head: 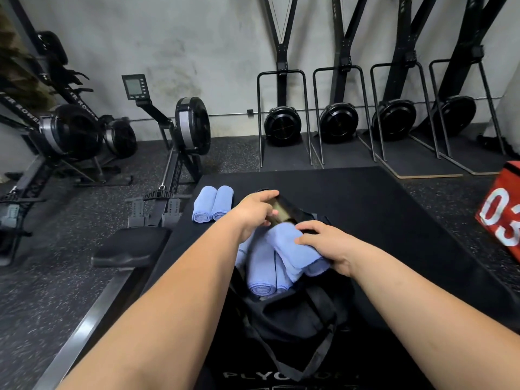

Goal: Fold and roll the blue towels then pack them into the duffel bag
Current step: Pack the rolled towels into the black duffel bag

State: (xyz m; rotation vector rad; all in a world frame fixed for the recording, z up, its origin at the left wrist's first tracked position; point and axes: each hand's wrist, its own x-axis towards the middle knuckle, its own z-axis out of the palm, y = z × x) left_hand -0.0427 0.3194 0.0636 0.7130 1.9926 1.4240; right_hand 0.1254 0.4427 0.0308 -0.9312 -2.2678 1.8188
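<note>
A black duffel bag (292, 316) lies open on a black plyo box in front of me. Several rolled blue towels (263, 273) lie side by side in its opening. My right hand (327, 244) grips the topmost rolled blue towel (295, 249), which lies slanted across the others. My left hand (257, 211) holds the far rim of the bag's opening, with its fingers curled over the edge. Two more rolled blue towels (213, 203) lie together on the box, to the left of the bag.
The black plyo box (394, 220) drops off on the left beside a rowing machine's seat (132, 244) and rail. More rowers stand at the left and upright against the back wall. A red box (503, 212) sits at the right.
</note>
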